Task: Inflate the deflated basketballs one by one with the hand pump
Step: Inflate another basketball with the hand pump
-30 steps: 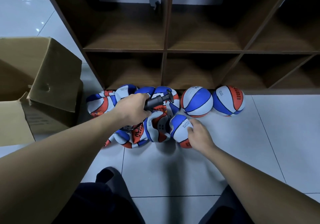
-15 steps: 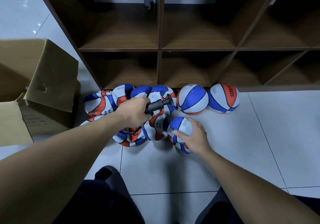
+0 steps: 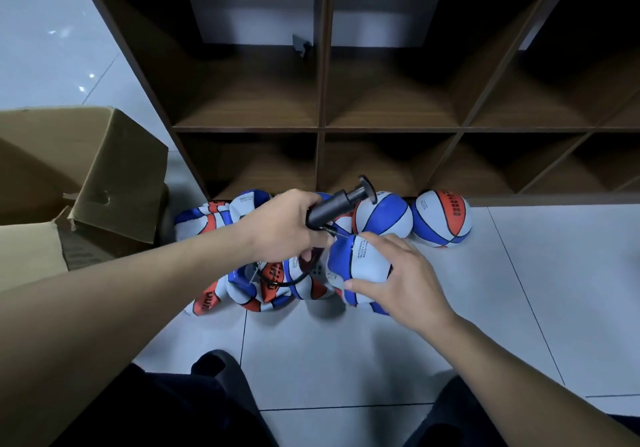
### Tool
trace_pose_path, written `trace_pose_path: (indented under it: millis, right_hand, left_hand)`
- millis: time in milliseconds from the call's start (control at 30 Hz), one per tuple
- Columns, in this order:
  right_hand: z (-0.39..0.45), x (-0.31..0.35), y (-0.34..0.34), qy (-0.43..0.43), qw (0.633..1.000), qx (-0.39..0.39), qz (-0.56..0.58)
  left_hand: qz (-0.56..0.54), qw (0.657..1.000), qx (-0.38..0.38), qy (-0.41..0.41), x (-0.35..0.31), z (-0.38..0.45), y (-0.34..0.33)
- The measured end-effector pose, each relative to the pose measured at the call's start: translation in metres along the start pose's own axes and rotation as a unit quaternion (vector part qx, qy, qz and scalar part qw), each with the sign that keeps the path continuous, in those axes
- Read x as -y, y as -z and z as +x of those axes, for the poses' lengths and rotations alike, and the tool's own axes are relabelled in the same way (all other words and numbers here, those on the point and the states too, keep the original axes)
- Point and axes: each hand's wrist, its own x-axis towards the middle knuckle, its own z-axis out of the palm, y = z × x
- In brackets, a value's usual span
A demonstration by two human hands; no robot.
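Observation:
My left hand (image 3: 282, 227) grips the black hand pump (image 3: 337, 203), its T-handle pointing up and right. The pump's needle end sits at the top of a deflated blue-and-white basketball (image 3: 360, 261), which my right hand (image 3: 398, 280) holds, thumb under it and fingers over its right side. Behind and left of it lies a heap of several deflated red, white and blue basketballs (image 3: 242, 284). Two round inflated basketballs, one (image 3: 384, 214) and another (image 3: 443, 218), stand on the floor against the shelf's base.
A dark wooden cubby shelf (image 3: 322, 128) with open compartments rises directly behind the balls. An open cardboard box (image 3: 90, 169) stands at the left. White floor tiles (image 3: 536, 291) spread to the right. My dark-clothed knees fill the bottom edge.
My right hand lifted the deflated ball off the floor and closed round it. My left hand brought the pump rightward, down to the ball's top. The camera moved closer.

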Motion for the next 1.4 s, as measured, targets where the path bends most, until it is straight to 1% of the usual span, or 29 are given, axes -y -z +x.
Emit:
trace_pose_path:
  millis: [67, 133, 233, 400, 567, 733, 1233, 1400]
  right_hand:
    - [-0.012, 0.017, 0.009, 0.013, 1.0, -0.001, 0.003]
    - [-0.023, 0.026, 0.011, 0.016, 1.0, -0.008, -0.013]
    - [-0.032, 0.029, 0.011, 0.014, 0.999, -0.023, -0.026]
    - [-0.032, 0.03, 0.004, 0.003, 1.0, -0.027, -0.005]
    - [-0.026, 0.033, -0.005, 0.01, 0.999, -0.027, 0.015]
    - [-0.024, 0.033, -0.009, 0.005, 0.999, -0.04, 0.021]
    - [-0.022, 0.029, -0.013, 0.006, 0.998, -0.05, 0.029]
    - [-0.023, 0.031, -0.013, 0.006, 0.998, -0.052, 0.036]
  left_hand:
    - [-0.028, 0.999, -0.009, -0.022, -0.011, -0.012, -0.001]
    - [-0.028, 0.999, -0.012, -0.035, -0.012, -0.022, -0.006]
    - [-0.001, 1.0, -0.005, -0.031, -0.001, -0.03, -0.01]
    - [0.025, 0.999, -0.025, -0.03, 0.008, -0.039, -0.006]
    - [0.063, 0.997, -0.023, -0.022, 0.011, -0.04, -0.006]
    - [0.05, 0.998, -0.016, -0.022, 0.014, -0.038, -0.004]
    - [0.077, 0.997, -0.02, -0.02, 0.011, -0.034, -0.004]
    - [0.086, 0.996, -0.011, -0.016, 0.009, -0.033, -0.004]
